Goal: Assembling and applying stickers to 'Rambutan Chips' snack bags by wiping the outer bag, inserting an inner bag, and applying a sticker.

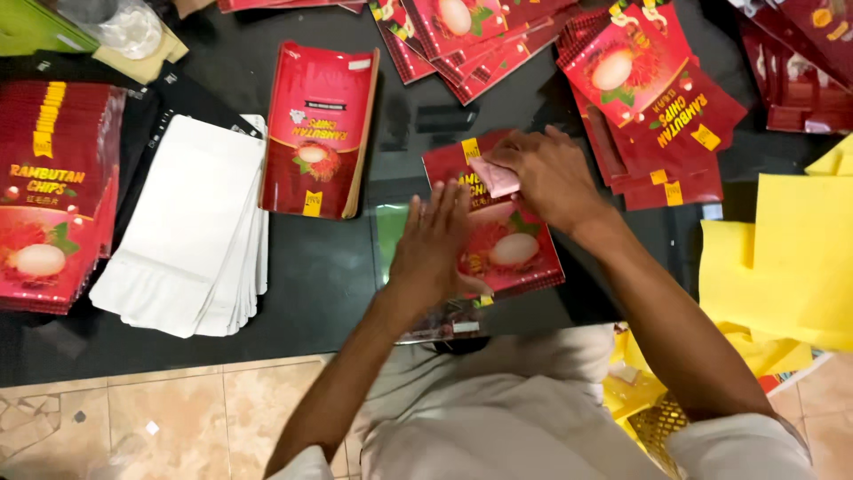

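A red pouch (pixel 508 240) lies on the dark desk (pixel 320 276). The left hand (pixel 431 249) presses flat and open on its left edge; the right hand (pixel 546 178), at its far end, pinches a pink cloth (pixel 494 176).

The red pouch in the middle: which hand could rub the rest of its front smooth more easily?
Probably the right hand. It already presses a small pink cloth on the red pouch, while the left hand lies flat on the pouch's left edge, pinning it.
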